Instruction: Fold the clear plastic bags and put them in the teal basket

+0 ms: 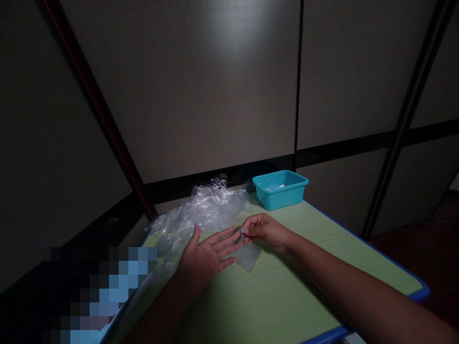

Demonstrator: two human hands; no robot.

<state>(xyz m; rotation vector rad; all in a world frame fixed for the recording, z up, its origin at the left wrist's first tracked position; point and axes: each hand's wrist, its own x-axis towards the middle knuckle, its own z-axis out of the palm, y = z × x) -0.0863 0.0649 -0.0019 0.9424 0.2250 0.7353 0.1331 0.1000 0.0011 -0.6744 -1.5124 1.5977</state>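
My left hand (206,255) is turned palm up, its fingers spread and pointing to the right. Close against its fingertips, my right hand (263,231) makes a pinch with thumb and forefinger. What sits in that pinch is too small and dim to make out. Just below the fingers shows a small flat piece of clear plastic (250,258), partly covered by them; I cannot tell whether it is held or lies on the table. Behind my left hand spreads a crumpled heap of clear plastic bags or film (211,205).
A turquoise plastic basin (285,197) stands at the far right corner of the light green table (287,296), with something small and pale inside. The table has a blue edge. Panelled doors (222,95) rise directly behind it. The lower left is pixelated.
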